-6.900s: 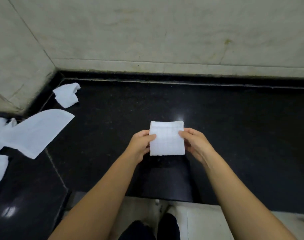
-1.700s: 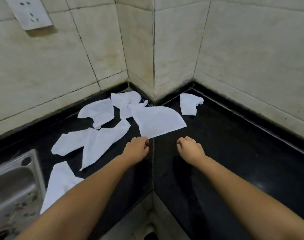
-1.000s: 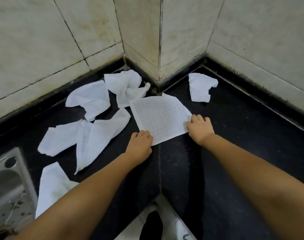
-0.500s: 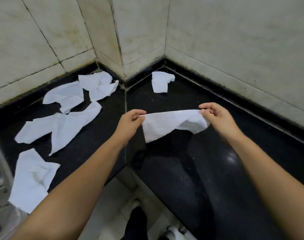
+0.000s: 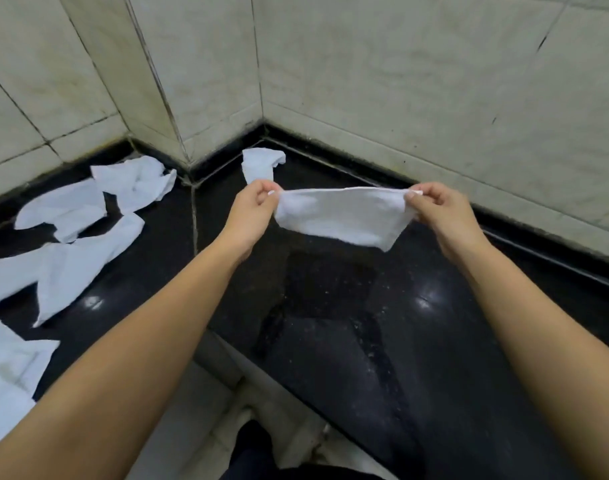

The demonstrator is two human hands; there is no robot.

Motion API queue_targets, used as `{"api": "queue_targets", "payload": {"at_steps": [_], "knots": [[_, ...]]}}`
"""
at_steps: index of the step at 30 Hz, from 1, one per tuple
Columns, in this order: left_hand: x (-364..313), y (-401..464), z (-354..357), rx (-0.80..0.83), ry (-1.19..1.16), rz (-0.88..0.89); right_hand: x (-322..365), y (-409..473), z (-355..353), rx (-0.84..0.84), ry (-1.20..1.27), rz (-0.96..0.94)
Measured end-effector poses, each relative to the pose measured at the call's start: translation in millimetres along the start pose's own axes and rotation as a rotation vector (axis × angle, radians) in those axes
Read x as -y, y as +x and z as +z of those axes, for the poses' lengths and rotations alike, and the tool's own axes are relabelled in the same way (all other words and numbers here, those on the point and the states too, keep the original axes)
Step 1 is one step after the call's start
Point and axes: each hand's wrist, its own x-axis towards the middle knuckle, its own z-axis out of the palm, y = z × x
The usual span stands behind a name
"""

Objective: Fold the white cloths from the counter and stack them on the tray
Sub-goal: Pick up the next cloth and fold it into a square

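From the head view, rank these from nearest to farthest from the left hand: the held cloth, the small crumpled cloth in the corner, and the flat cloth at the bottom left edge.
1. Held cloth: pinched by the left hand at its left corner.
2. Small crumpled cloth: on the counter just behind the hand, by the wall corner.
3. Flat cloth: far left, at the near counter edge.

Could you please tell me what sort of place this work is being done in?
Probably a kitchen or utility corner: a polished black stone counter meets pale tiled walls, and loose white cloths lie scattered on it. No tray is in view.
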Motion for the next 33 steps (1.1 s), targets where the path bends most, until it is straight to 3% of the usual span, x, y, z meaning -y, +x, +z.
{"api": "queue_targets", "payload": {"at_steps": [6,10,13,18,23,28,31,33], "knots": [[79,-69,-20,0.389,0.21,-0.266,-82,-79,-7,0.297,-0.109,0.28],[113,-89,-22,0.522,0.294,-0.454,-128,-120,4,0.461,-0.163,0.481],[118,-79,-20,0.506,0.361,-0.422,-136,-115,12,0.438,-0.236,0.514],[116,-31,0,0.372,0.499,-0.269,-125,-69,23,0.144,-0.423,0.427],[126,6,27,0.33,0.595,-0.217,-126,-35,38,0.024,-0.559,0.44],[145,5,33,0.298,0.832,-0.067,-141,-31,52,0.015,-0.818,0.436],[146,-7,30,0.234,0.894,-0.01,-135,-27,69,0.085,-1.033,0.3],[149,-21,27,0.235,0.949,0.025,-122,-16,94,0.182,-1.012,0.189]]}}
